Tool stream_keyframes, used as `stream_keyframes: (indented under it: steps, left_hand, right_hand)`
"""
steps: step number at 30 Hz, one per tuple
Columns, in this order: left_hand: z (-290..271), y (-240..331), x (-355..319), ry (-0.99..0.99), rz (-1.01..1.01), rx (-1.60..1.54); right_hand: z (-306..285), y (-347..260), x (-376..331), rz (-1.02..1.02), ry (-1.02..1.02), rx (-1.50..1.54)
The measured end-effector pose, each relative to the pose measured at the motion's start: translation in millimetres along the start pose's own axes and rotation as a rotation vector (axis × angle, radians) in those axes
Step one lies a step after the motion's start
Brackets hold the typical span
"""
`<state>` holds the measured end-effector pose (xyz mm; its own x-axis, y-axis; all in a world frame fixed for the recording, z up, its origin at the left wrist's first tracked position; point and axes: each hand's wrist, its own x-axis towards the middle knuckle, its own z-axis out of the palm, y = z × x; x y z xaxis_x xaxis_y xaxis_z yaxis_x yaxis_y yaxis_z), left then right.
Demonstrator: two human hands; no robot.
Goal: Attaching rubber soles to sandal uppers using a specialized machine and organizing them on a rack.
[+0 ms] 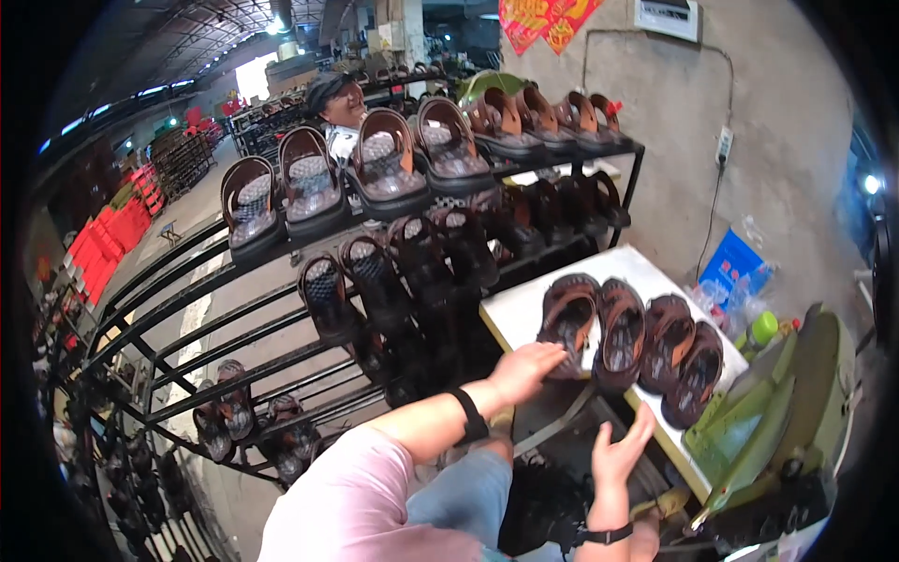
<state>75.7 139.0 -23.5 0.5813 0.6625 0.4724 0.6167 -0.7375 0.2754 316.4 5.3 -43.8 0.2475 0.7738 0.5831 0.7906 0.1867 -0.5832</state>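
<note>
Several dark brown sandals stand side by side on a small white-topped table. My left hand point(527, 373) reaches to the leftmost sandal point(568, 314), its fingers stretched out against the lower end of it; whether they press on it I cannot tell. Beside that one stands a second sandal point(620, 332), and two more sandals point(679, 361) follow to the right. My right hand point(622, 453) hangs just in front of the table edge, thumb and fingers apart and nothing in it. The white tabletop point(520, 304) shows to the left of the row.
A black metal rack point(201, 267) with tiers of similar sandals point(384, 164) runs along the left and back. Behind it is a person in a cap point(337, 103). Green machine-like panels point(777, 403) and a blue bag point(733, 267) are at the right, near a wall point(787, 169).
</note>
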Motion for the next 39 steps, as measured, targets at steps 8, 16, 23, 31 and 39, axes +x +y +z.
stream_keyframes:
  steps: [8,16,23,31,39]
  left_hand:
    - [-91.5,194.3,-55.8,0.24,0.586,-0.265]
    - [-28.1,314.9,-46.0,-0.637,-0.079,-1.426]
    - [13.3,358.5,-56.9,-0.351,-0.325,-1.698]
    - [23.8,355.3,-62.1,-0.13,-0.552,-1.897]
    - [35.0,277.4,-75.4,-0.041,-0.669,-1.986]
  right_hand:
    - [-87.6,-57.4,-125.1,0.088,0.038,0.203]
    - [-247.3,-26.0,-129.1,0.048,-0.125,0.261]
    - [-266.5,-52.5,-190.5,-0.22,-0.154,0.331]
    - [-248.1,22.1,-256.6,0.416,0.646,1.765]
    - [-223.5,8.6,-205.5,0.541,0.5,1.399]
